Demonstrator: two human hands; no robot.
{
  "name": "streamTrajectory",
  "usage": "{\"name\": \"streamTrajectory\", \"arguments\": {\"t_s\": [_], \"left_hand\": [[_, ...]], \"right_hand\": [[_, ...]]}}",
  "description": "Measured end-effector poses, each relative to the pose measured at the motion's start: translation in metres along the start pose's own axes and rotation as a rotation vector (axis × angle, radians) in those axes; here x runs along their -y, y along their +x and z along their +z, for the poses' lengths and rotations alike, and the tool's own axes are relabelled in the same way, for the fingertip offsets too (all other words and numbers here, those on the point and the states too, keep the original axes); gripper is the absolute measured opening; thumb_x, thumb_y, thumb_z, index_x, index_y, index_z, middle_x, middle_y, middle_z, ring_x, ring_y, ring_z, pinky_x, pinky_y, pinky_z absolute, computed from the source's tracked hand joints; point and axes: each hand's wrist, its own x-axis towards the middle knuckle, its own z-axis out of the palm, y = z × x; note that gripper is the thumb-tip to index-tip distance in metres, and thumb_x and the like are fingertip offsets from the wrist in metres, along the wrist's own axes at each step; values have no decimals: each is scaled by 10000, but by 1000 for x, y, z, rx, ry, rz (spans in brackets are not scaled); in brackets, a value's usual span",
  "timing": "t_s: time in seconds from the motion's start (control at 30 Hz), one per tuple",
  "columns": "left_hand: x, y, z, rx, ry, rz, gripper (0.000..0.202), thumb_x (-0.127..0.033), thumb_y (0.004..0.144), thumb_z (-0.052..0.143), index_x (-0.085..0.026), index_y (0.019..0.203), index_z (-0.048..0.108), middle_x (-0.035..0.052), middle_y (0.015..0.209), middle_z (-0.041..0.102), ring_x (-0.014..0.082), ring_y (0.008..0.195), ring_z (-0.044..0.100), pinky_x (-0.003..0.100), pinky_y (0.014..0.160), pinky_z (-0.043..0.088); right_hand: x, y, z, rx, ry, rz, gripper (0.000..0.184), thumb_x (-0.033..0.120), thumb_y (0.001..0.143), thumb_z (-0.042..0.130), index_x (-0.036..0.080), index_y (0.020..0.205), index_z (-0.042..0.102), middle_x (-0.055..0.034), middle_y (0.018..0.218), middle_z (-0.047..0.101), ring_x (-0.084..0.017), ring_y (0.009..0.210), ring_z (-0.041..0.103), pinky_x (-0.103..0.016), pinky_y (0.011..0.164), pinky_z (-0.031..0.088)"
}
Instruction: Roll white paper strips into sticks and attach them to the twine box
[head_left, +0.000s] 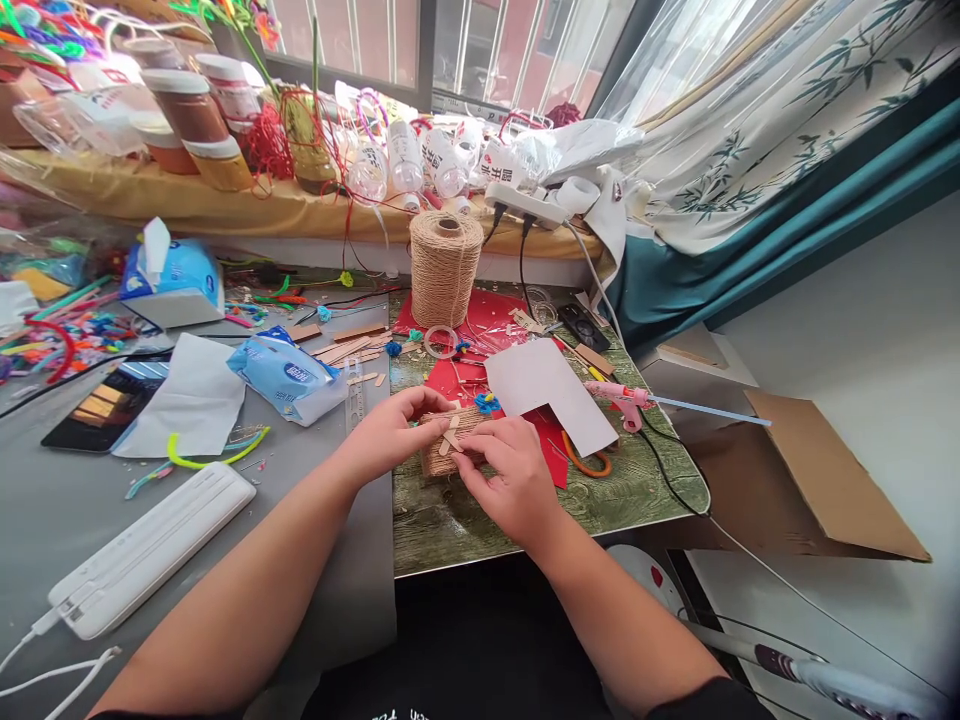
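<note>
A small twine-wrapped block (439, 452) lies on the green patterned table mat (450, 530) in front of me. My left hand (390, 430) grips its left end, fingers curled over the top. My right hand (510, 475) rests on its right side and pinches small wooden stick pieces (451, 437) against the top. A blue pipe-cleaner scrap (487, 403) lies just behind the block.
A spool of jute twine (445, 268) stands behind on red paper (480, 330). A white card (551, 393), orange scissors (589, 463) and a pink glue gun (626, 402) lie right. Tissue packs (289, 375), a ruler (354, 390) and a white power strip (150, 545) lie left.
</note>
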Motion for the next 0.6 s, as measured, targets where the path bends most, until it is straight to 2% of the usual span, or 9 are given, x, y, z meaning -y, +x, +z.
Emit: {"name": "streamTrajectory", "arguments": {"t_s": [0.2, 0.33, 0.47, 0.6], "left_hand": [[1, 1, 1, -20, 56, 17, 367, -471, 863, 706, -212, 1118, 652, 73, 1142, 706, 252, 1045, 661, 418, 937, 526], [4, 2, -2, 11, -1, 17, 360, -470, 894, 661, -200, 1131, 646, 83, 1136, 699, 255, 1054, 657, 437, 954, 524], [5, 1, -7, 54, 29, 41, 430, -430, 847, 725, -217, 1207, 629, 89, 1211, 677, 264, 1118, 636, 434, 994, 505], [6, -1, -7, 70, 73, 42, 478, -404, 821, 748, -237, 1247, 609, 77, 1246, 660, 262, 1154, 624, 412, 1003, 502]], "right_hand": [[-7, -5, 2, 3, 5, -118, 295, 181, 941, 654, 266, 1218, 713, -57, 1167, 750, -254, 1085, 630, -464, 970, 492], [-9, -5, 5, -2, 8, -119, 331, 172, 939, 644, 251, 1256, 693, -62, 1205, 743, -265, 1127, 622, -480, 984, 492], [-10, -6, 6, -6, 17, -114, 351, 168, 938, 637, 248, 1277, 678, -70, 1224, 733, -269, 1138, 620, -491, 994, 492], [-8, -3, 3, -11, 18, -104, 285, 182, 936, 651, 244, 1208, 704, -70, 1167, 748, -268, 1081, 630, -494, 976, 493]]}}
